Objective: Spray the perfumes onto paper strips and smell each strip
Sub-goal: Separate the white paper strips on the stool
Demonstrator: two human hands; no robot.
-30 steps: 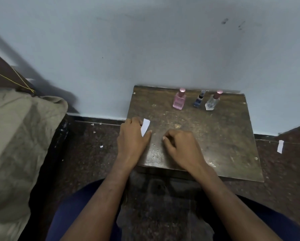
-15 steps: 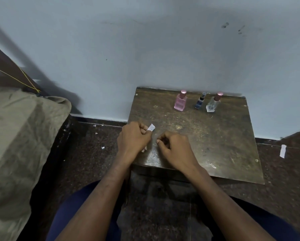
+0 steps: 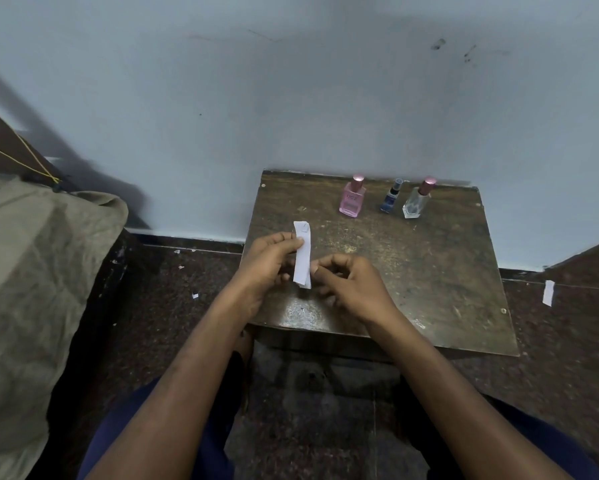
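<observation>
A white paper strip (image 3: 302, 255) stands upright above the near left part of the small dark wooden table (image 3: 440, 271). My left hand (image 3: 268, 268) pinches its upper half between thumb and fingers. My right hand (image 3: 351, 289) touches its lower right edge with curled fingers. Three perfume bottles stand in a row at the table's far edge: a pink one (image 3: 353, 201), a small blue one (image 3: 391, 197) and a clear one with a pink cap (image 3: 416, 203).
The table stands against a pale blue wall. Another white paper strip (image 3: 548, 292) lies on the dark floor to the right. A large olive cloth-covered bulk (image 3: 38, 278) fills the left side. My knees flank the table's near edge.
The strip was folded small in my left hand; now it is held up at full length. My right hand has come up to its lower edge.
</observation>
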